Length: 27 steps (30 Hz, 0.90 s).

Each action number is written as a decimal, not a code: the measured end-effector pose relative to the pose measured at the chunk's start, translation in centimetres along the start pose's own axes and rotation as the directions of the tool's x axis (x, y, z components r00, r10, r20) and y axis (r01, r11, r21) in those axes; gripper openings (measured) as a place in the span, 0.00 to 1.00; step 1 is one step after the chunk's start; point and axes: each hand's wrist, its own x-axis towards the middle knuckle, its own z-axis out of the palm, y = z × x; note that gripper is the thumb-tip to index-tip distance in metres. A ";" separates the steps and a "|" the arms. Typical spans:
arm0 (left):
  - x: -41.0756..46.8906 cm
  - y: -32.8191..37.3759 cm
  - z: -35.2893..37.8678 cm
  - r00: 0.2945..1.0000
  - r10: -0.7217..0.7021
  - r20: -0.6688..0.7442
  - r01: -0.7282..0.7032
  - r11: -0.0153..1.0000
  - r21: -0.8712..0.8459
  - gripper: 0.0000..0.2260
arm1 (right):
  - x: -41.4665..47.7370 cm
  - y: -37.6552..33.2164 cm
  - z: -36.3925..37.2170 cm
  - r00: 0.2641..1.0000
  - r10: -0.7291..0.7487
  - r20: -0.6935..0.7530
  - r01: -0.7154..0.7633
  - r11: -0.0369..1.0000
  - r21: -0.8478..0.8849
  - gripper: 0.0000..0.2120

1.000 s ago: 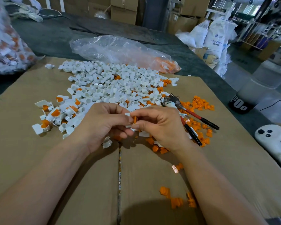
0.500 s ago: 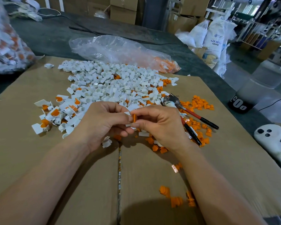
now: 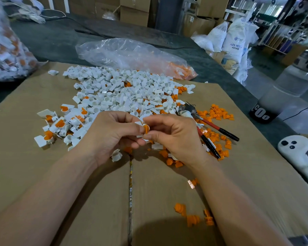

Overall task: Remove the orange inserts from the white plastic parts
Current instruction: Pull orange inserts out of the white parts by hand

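My left hand (image 3: pixel 112 134) grips a small white plastic part (image 3: pixel 138 123), mostly hidden by the fingers. My right hand (image 3: pixel 174 135) pinches the orange insert (image 3: pixel 146 129) that sticks out of that part, thumb above and forefinger below. Both hands meet just above the cardboard sheet (image 3: pixel 78 192). Behind them lies a big heap of white parts (image 3: pixel 124 93). Several white parts with orange inserts inside (image 3: pixel 59 124) sit to the left. Loose orange inserts (image 3: pixel 219 112) are scattered to the right, and a few more orange inserts (image 3: pixel 190 214) lie near my right forearm.
Red-handled pliers (image 3: pixel 210 125) lie right of my right hand. A clear plastic bag (image 3: pixel 128 54) with orange pieces lies behind the heap. A full bag of parts (image 3: pixel 5 50) sits at far left. A white controller (image 3: pixel 295 148) rests at the right edge.
Both hands stayed in the same spot, still working the same part. The orange insert shows slightly more between the fingertips than a second ago.
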 end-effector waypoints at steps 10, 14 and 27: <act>-0.1 0.2 0.0 1.000 -0.015 -0.019 0.015 1.000 -0.023 0.08 | 0.1 0.1 0.0 1.000 0.010 0.010 -0.010 1.000 0.027 0.15; -0.1 0.2 0.0 0.999 -0.029 -0.020 0.028 0.999 -0.036 0.05 | 0.2 0.3 -0.1 1.000 -0.009 0.008 0.009 1.000 0.024 0.15; 0.0 0.1 -0.1 0.997 -0.070 -0.030 0.068 0.996 -0.049 0.04 | 0.1 0.3 0.0 0.999 -0.048 0.006 0.048 0.999 -0.026 0.16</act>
